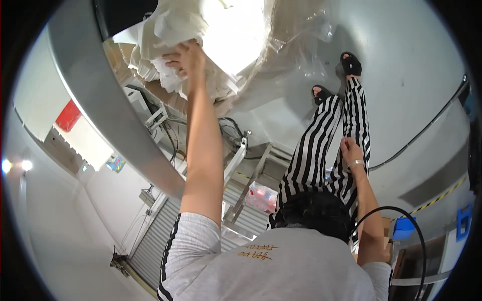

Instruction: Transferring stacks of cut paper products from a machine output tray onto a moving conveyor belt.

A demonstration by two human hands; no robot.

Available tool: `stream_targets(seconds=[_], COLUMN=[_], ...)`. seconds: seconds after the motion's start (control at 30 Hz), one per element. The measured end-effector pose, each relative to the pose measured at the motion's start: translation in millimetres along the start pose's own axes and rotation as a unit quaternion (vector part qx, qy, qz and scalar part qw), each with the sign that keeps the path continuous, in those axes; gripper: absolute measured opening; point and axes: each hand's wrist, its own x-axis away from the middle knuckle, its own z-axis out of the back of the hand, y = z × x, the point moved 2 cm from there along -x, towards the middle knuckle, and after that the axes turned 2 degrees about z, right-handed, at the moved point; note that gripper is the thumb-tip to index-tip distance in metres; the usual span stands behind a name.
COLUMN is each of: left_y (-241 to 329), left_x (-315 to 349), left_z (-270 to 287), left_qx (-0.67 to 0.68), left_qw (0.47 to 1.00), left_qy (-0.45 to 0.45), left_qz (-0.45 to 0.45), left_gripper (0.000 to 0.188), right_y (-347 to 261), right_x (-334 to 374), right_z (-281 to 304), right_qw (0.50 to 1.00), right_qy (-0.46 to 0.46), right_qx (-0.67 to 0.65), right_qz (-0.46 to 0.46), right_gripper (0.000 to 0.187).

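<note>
My left arm stretches far forward, and my left hand [187, 59] lies with spread fingers on a heap of thin white soft sheets [175, 22]. Whether they are cloth or paper I cannot tell. The heap is crumpled and layered, with a brightly lit part to the right of the hand. Clear plastic film [296, 37] hangs loosely around its right side. My right hand [351, 151], with a bracelet at the wrist, is in front of my striped trousers [314, 145]. Its fingers are curled together, and what they hold, if anything, is hidden.
A broad curved grey metal edge [108, 95] runs along my left. Below the heap are a metal frame [253, 175], dark cables [232, 128] and a clear bag with red and pink contents [262, 196]. Blue bins [404, 227] stand at the right. A black cable [419, 145] crosses the floor.
</note>
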Motion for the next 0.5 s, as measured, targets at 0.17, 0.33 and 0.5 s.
stream_targets(seconds=[0.17, 0.33, 0.5], left_y=[-17, -67, -61], left_x=[-89, -109, -64], left_z=[-32, -38, 9], left_qx=[0.175, 0.082, -0.098], left_qw=[0.965, 0.962, 0.944], left_qy=[-0.193, 0.021, -0.001], left_qz=[0.038, -0.258, -0.316], left_gripper=[0.060, 0.061, 0.050], right_y=[-3, -22, -11], right_x=[1, 3, 11], right_z=[2, 6, 20], right_qw=[0.997, 0.994, 0.988], right_qy=[0.017, 0.028, 0.059], right_qx=[-0.059, -0.099, -0.133], right_qz=[-0.035, -0.040, -0.047], right_gripper=[0.018, 0.017, 0.019])
